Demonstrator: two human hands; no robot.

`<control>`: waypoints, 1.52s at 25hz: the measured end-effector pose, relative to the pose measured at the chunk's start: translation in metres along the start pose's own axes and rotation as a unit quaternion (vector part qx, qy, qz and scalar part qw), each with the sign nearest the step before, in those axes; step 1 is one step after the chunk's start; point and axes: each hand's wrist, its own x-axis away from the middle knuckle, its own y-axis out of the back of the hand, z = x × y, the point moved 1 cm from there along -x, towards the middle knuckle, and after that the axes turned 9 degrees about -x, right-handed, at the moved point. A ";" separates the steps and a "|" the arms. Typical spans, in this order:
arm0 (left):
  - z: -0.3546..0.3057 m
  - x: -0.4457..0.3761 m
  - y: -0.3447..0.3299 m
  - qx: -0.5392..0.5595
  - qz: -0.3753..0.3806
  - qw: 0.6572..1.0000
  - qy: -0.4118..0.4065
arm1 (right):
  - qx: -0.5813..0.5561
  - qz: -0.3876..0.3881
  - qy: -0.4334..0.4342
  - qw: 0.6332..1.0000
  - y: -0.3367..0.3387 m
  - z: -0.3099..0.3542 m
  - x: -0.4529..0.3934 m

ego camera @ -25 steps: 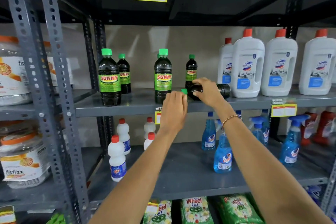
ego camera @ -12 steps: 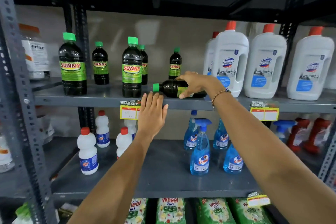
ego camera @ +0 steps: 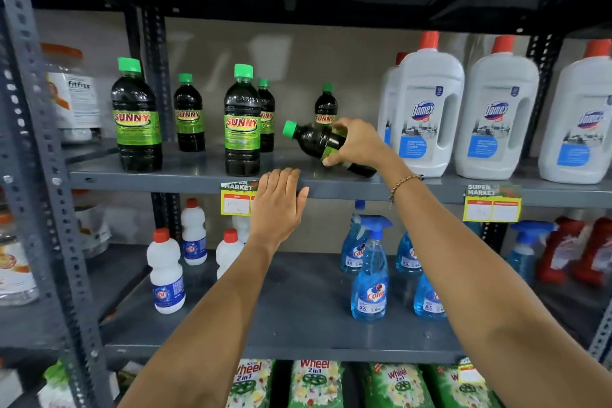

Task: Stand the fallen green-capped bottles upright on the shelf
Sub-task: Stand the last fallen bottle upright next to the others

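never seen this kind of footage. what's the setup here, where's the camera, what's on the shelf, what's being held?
There is no machine: a person works with two bare hands. The single view comes from a wide-angle camera worn on the head, looking forward and down, so both forearms reach in from the bottom.

The grey metal shelf carries five upright dark bottles with green caps, for example one at the left. To their right stand white Domex jugs. The shelf below holds blue spray bottles and small white bottles.

The right hand has its grip around a tilted green-capped bottle, cap pointing up and left, base low near the shelf. The left hand is open and holds nothing, fingers near the shelf's front edge.
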 end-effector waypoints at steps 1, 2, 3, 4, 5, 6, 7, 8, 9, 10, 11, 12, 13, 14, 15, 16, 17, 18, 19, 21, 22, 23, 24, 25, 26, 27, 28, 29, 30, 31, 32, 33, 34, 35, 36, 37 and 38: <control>0.000 -0.001 0.000 -0.002 0.001 1.000 0.005 | -0.056 -0.045 0.002 0.997 -0.002 0.003 -0.001; -0.002 0.000 0.000 -0.007 0.001 1.000 0.007 | -0.120 -0.097 -0.002 0.988 -0.004 0.005 -0.002; -0.002 0.000 -0.001 -0.012 0.002 1.000 0.008 | -0.190 -0.153 -0.015 0.970 -0.009 0.008 -0.003; -0.003 0.000 -0.001 -0.015 0.002 1.000 0.010 | -0.252 -0.198 -0.034 0.947 -0.015 0.010 -0.004; -0.004 0.000 -0.001 -0.016 -0.001 1.000 0.013 | -0.292 -0.225 -0.054 0.928 -0.023 0.010 -0.006; -0.004 -0.001 -0.003 -0.017 -0.008 1.000 0.014 | -0.303 -0.234 -0.071 0.921 -0.031 0.009 -0.009; -0.003 0.000 -0.004 -0.019 -0.016 1.000 0.014 | -0.290 -0.232 -0.082 0.925 -0.038 0.006 -0.011; -0.003 0.001 -0.005 -0.023 -0.023 0.999 0.013 | -0.273 -0.228 -0.088 0.930 -0.044 0.003 -0.013; -0.003 0.003 -0.006 -0.026 -0.028 0.999 0.011 | -0.262 -0.228 -0.087 0.934 -0.047 0.000 -0.015; -0.003 0.003 -0.008 -0.027 -0.032 0.999 0.011 | -0.257 -0.229 -0.082 0.935 -0.048 -0.003 -0.016; -0.003 0.002 -0.009 -0.027 -0.034 0.999 0.013 | -0.257 -0.224 -0.076 0.937 -0.050 -0.006 -0.016; -0.003 0.002 -0.009 -0.027 -0.034 0.999 0.014 | -0.260 -0.211 -0.071 0.940 -0.052 -0.009 -0.016; -0.003 0.003 -0.010 -0.028 -0.034 0.999 0.015 | -0.269 -0.191 -0.072 0.941 -0.054 -0.011 -0.015; -0.004 0.004 -0.011 -0.028 -0.036 0.999 0.015 | -0.278 -0.166 -0.077 0.943 -0.056 -0.014 -0.014; -0.005 0.005 -0.011 -0.026 -0.040 0.999 0.016 | -0.286 -0.138 -0.087 0.944 -0.056 -0.016 -0.014; -0.004 0.005 -0.011 -0.025 -0.044 0.999 0.016 | -0.297 -0.113 -0.101 0.943 -0.057 -0.018 -0.014; -0.004 0.006 -0.012 -0.023 -0.047 0.999 0.015 | -0.309 -0.095 -0.116 0.939 -0.056 -0.021 -0.015; -0.003 0.007 -0.012 -0.022 -0.047 0.999 0.013 | -0.316 -0.089 -0.130 0.936 -0.056 -0.023 -0.015; -0.004 0.008 -0.012 -0.020 -0.047 0.999 0.010 | -0.315 -0.096 -0.139 0.934 -0.056 -0.023 -0.014; -0.003 0.008 -0.012 -0.021 -0.047 0.999 0.011 | -0.256 -0.143 -0.138 0.946 -0.057 -0.023 -0.015; -0.003 0.006 -0.012 -0.021 -0.047 0.999 0.014 | -0.212 -0.164 -0.132 0.954 -0.058 -0.023 -0.015; -0.002 0.005 -0.011 -0.019 -0.047 0.999 0.014 | -0.189 -0.173 -0.125 0.959 -0.058 -0.023 -0.016; -0.002 0.005 -0.011 -0.019 -0.048 0.999 0.014 | -0.196 -0.169 -0.123 0.958 -0.058 -0.022 -0.017; -0.002 0.005 -0.010 -0.020 -0.052 0.998 0.014 | -0.224 -0.161 -0.128 0.953 -0.058 -0.022 -0.018; -0.001 0.004 -0.009 -0.022 -0.054 0.998 0.012 | -0.242 -0.153 -0.135 0.949 -0.057 -0.021 -0.018; -0.003 0.005 -0.008 -0.022 -0.052 0.998 0.013 | -0.250 -0.150 -0.142 0.946 -0.056 -0.023 -0.016; -0.003 0.007 -0.007 -0.022 -0.051 0.998 0.012 | -0.240 -0.158 -0.144 0.947 -0.056 -0.024 -0.014; -0.004 0.008 -0.007 -0.020 -0.048 0.999 0.013 | -0.219 -0.168 -0.141 0.951 -0.057 -0.024 -0.014; -0.004 0.009 -0.007 -0.020 -0.044 0.999 0.014 | -0.195 -0.164 -0.141 0.957 -0.058 -0.023 -0.013; -0.004 0.008 -0.008 -0.019 -0.042 0.999 0.014 | -0.184 -0.148 -0.145 0.961 -0.058 -0.022 -0.013; -0.004 0.008 -0.008 -0.018 -0.042 0.999 0.014 | -0.190 -0.124 -0.153 0.962 -0.059 -0.023 -0.014; -0.004 0.008 -0.008 -0.018 -0.043 0.999 0.014 | -0.203 -0.104 -0.163 0.960 -0.059 -0.023 -0.015; -0.005 0.008 -0.008 -0.019 -0.043 0.999 0.014 | -0.207 -0.096 -0.173 0.958 -0.058 -0.024 -0.015; -0.004 0.008 -0.009 -0.019 -0.043 0.999 0.014 | -0.198 -0.101 -0.177 0.959 -0.058 -0.024 -0.015; -0.004 0.008 -0.009 -0.019 -0.042 0.999 0.014 | -0.173 -0.115 -0.175 0.962 -0.058 -0.024 -0.014; -0.004 0.008 -0.008 -0.020 -0.041 0.999 0.014 | -0.143 -0.125 -0.170 0.967 -0.059 -0.023 -0.014; -0.003 0.008 -0.008 -0.022 -0.041 0.999 0.015 | -0.128 -0.124 -0.168 0.970 -0.059 -0.021 -0.013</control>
